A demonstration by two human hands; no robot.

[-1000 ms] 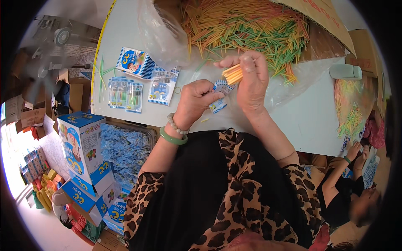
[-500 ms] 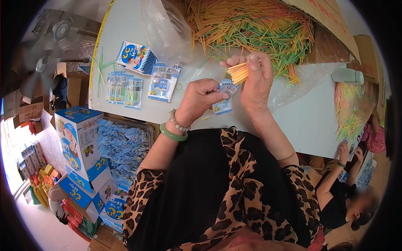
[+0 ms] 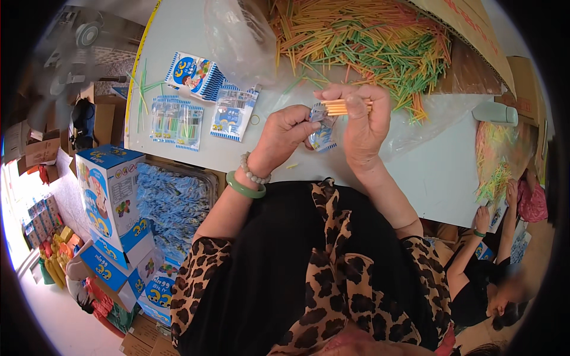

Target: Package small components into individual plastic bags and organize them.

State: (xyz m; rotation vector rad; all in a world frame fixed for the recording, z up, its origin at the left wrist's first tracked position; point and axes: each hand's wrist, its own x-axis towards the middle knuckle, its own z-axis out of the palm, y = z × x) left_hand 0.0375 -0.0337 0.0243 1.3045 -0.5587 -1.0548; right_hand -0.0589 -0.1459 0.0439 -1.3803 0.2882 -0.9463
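My left hand (image 3: 288, 133) pinches a small blue and white packet (image 3: 323, 139) by its left side, above the near part of the table. A bundle of thin orange candy-like sticks (image 3: 340, 107) lies in the curled fingers and thumb of my right hand (image 3: 367, 130). The left ends of the sticks meet the packet's upper edge; whether they are inside its mouth I cannot tell. Left of my hands are a stack of blue and white packets (image 3: 193, 77), a flat packet (image 3: 234, 113) and several clear-fronted packets with coloured sticks in them (image 3: 177, 121).
A large heap of coloured sticks (image 3: 362, 41) spills from a cardboard box (image 3: 469, 29) at the back. Clear plastic (image 3: 237, 41) lies beside it. A pale green bottle (image 3: 495, 113) stands at the right, near another person's hands (image 3: 483, 218). Left are printed cartons (image 3: 110, 190) and a packet-filled tub (image 3: 175, 204).
My right hand has turned, bringing the stick bundle from a slant to nearly level against the packet's top. The packet has tilted a little. At the right, the other person's arms have reached farther up.
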